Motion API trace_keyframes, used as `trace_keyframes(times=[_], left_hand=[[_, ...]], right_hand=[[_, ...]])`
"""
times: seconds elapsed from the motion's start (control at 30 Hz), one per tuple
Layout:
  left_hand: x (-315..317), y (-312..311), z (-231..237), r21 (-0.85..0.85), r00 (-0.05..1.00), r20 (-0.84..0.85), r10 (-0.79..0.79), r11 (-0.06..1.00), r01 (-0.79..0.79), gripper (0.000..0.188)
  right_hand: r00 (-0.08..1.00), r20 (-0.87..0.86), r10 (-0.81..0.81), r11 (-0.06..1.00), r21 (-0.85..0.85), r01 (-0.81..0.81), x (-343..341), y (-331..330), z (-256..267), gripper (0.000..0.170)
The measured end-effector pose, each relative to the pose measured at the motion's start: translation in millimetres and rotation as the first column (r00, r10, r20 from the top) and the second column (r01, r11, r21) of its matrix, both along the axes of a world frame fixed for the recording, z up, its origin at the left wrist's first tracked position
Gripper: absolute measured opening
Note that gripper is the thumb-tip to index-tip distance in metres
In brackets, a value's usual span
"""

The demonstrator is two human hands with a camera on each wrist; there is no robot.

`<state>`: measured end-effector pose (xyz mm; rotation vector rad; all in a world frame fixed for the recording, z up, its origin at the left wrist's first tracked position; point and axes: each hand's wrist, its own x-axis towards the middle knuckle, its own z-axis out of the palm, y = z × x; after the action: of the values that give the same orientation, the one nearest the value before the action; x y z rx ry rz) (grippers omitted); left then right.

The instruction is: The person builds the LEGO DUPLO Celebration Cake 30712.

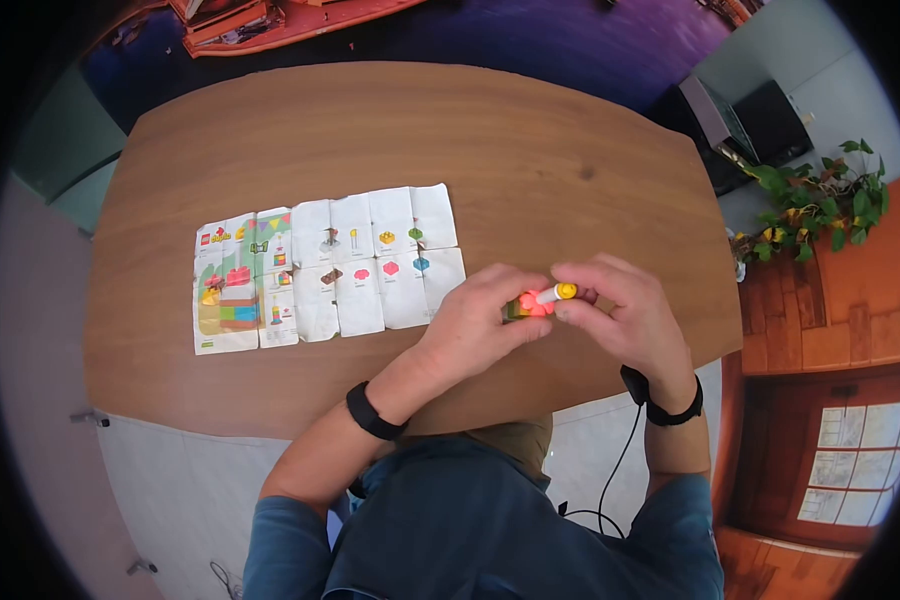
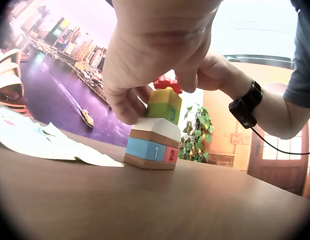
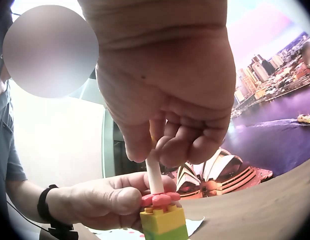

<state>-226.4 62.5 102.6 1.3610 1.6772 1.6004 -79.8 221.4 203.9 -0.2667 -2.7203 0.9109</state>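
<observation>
A toy brick cake [image 2: 154,150] stands upright on the table [image 1: 390,120]: brown plates, blue "1" and red "2" bricks, and a white curved brick. Higher up come a green "3" brick [image 2: 162,111], a yellow brick [image 3: 167,220] and a red flower-shaped piece [image 3: 161,199]. My left hand [image 1: 475,318] steadies the top of this stack, thumb and fingers on either side. From above, my right hand [image 3: 170,100] pinches a white candle [image 3: 154,175] with a yellow tip. The candle's lower end meets the middle of the flower piece.
Left of my hands lies an unfolded, creased picture sheet [image 1: 315,225] with printed toy parts. A black cable [image 1: 625,465] hangs from the right wrist, past the table's near edge. Beyond the table's right side are a leafy plant [image 1: 820,200] and dark equipment [image 1: 770,120].
</observation>
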Motion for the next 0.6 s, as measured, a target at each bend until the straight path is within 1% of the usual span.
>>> trace_keyframes(times=[0.13,0.2,0.23,0.3,0.33,0.4,0.43,0.5,0.53,0.6], left_hand=[[-1,1,0,-0.033,1.0,-0.002,-0.012,0.999,0.012,0.041],[-2,0,0,-0.048,0.999,0.004,-0.032,0.998,0.032,0.047],[-3,0,2,-0.048,0.999,0.004,-0.038,0.998,0.038,0.047],[-5,-2,4,-0.107,0.997,-0.018,-0.076,0.992,0.074,0.06],[-5,-3,0,-0.109,0.997,-0.018,-0.08,0.991,0.078,0.06],[-7,-5,-13,-0.085,0.988,-0.135,-0.073,0.994,0.062,0.073],[-9,-6,-17,-0.088,0.988,-0.134,-0.077,0.994,0.065,0.073],[-14,-9,-24,-0.134,0.968,-0.236,-0.085,0.989,0.054,0.08],[-15,-11,-23,-0.135,0.968,-0.236,-0.087,0.989,0.056,0.08],[-18,-13,-18,-0.283,0.974,-0.191,-0.118,0.957,0.06,0.077]], right_hand=[[0.999,0.032,0.003,0.999,0.032,-0.004,-1,-1,2,0.03],[1.0,0.012,-0.02,0.999,-0.031,0.021,-1,-3,1,0.027],[1.0,0.013,-0.026,0.999,-0.031,0.026,-1,-3,1,0.027],[1.0,0.023,-0.019,0.999,-0.051,0.021,-1,-1,-2,0.034],[0.999,0.023,-0.024,0.998,-0.052,0.025,0,0,-3,0.034],[0.998,0.037,-0.044,0.996,-0.08,0.047,2,0,-5,0.048],[0.998,0.038,-0.047,0.995,-0.083,0.05,3,2,-6,0.048],[0.999,0.031,-0.017,0.999,-0.04,0.018,6,5,-9,0.061],[0.999,0.03,-0.018,0.999,-0.041,0.019,7,6,-9,0.061],[1.0,0.015,0.0,0.999,-0.033,0.001,7,6,-7,0.063]])
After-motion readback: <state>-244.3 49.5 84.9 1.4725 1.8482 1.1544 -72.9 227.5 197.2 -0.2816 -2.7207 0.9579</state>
